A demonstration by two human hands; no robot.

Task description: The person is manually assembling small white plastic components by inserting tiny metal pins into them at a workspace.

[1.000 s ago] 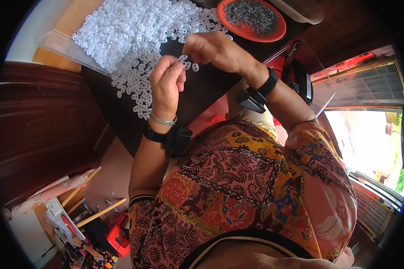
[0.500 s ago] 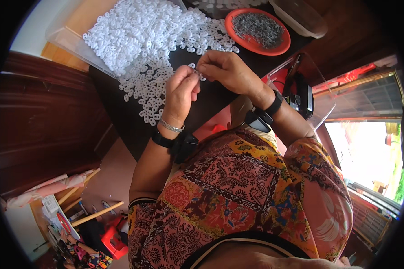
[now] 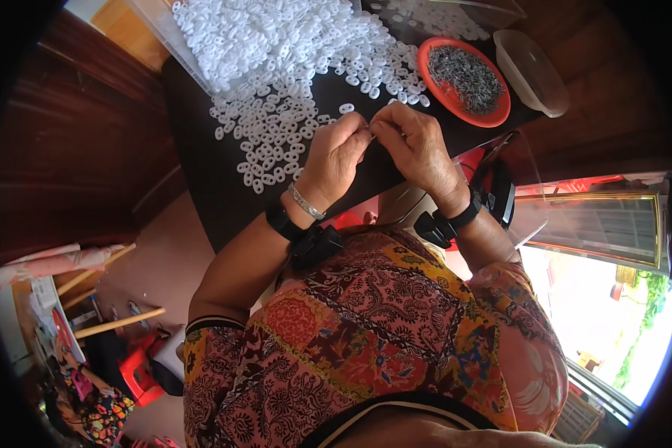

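My left hand (image 3: pixel 333 160) and my right hand (image 3: pixel 420 151) meet above the dark table (image 3: pixel 201 164), fingertips pinched together. Whatever is between them is too small and too covered to make out. Just beyond the fingers lies a single white oval plastic piece (image 3: pixel 346 108) with two holes. To the left and beyond, many more such white pieces (image 3: pixel 276 123) are spread loose, rising to a heap (image 3: pixel 269 45) at a clear plastic bin. At the far right, an orange-red plate (image 3: pixel 502 104) holds a pile of small grey metal-looking pieces (image 3: pixel 467 78).
A clear empty-looking tub (image 3: pixel 534 75) stands right of the plate. Beside my right forearm is a transparent box (image 3: pixel 534 187) with dark objects near it. A person (image 3: pixel 97 403) sits at the lower left, near a red stool (image 3: pixel 138 377).
My view has shifted, so the table and both hands appear farther right. The hands remain pinched together; the white bit glimpsed at the fingertips earlier is no longer visible there.
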